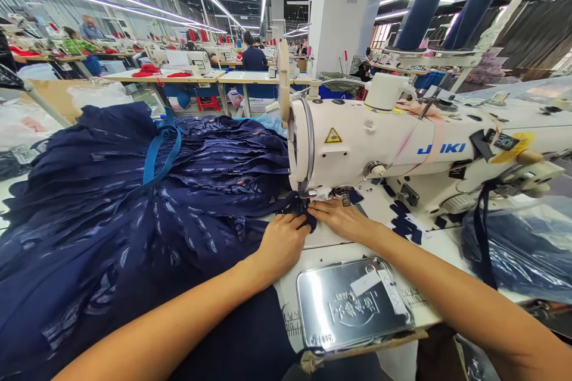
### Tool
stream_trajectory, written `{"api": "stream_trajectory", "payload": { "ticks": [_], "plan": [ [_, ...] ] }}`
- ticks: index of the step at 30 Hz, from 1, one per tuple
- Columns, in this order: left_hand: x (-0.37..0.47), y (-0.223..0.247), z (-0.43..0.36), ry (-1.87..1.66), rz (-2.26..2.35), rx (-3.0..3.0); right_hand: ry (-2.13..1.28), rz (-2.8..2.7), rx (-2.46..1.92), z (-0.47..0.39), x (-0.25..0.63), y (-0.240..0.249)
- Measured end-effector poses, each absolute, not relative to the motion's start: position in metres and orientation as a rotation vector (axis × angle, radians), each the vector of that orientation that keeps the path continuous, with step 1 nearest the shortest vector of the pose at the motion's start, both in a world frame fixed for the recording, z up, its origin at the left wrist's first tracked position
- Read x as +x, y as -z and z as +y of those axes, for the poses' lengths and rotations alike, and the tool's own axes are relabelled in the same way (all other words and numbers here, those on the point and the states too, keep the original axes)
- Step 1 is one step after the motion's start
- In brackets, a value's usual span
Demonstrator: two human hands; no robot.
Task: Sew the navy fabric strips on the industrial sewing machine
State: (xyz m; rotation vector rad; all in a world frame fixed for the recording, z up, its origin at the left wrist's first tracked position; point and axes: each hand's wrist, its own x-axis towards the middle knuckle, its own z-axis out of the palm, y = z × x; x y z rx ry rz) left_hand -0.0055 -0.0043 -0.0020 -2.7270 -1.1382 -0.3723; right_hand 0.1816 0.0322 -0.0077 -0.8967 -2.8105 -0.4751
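Note:
Both hands rest at the needle area of a white sewing machine (348, 137). Under its presser foot lies a gathered bit of navy fabric (308, 214). My left hand (283, 238) bends its fingers over this fabric from the left, pressing it down. From the right, my right hand (337, 217) has its fingertips together on the same fabric, close to the foot. A large heap of navy garments (192, 190) spreads to the left, and a blue strap (158, 155) loops across it. The fabric under my fingers is partly hidden.
Small navy scraps (404, 223) lie on the machine bed, right of my hand. A shiny metal tray (355, 303) sits at the table's front edge. Two navy thread cones (415, 21) stand above the machine. Bagged navy items (522, 250) lie at right. Other people work farther back.

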Motion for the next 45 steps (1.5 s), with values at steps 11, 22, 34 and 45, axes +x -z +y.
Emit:
{"api": "stream_trajectory", "payload": {
  "ticks": [11,22,34,45],
  "plan": [
    [-0.003,0.006,0.003,0.384,-1.114,-2.681,0.445,-2.813,-1.014,0.034,0.179,0.005],
    [-0.004,0.009,0.002,0.465,-1.052,-2.64,0.382,-2.764,-1.114,0.03,0.177,0.003],
    [-0.01,0.005,-0.005,0.471,-1.075,-2.722,0.403,-2.75,-1.095,0.033,0.177,0.006],
    [-0.011,0.005,-0.005,0.454,-1.06,-2.724,0.408,-2.738,-1.06,0.033,0.178,0.005]
  ]
}}
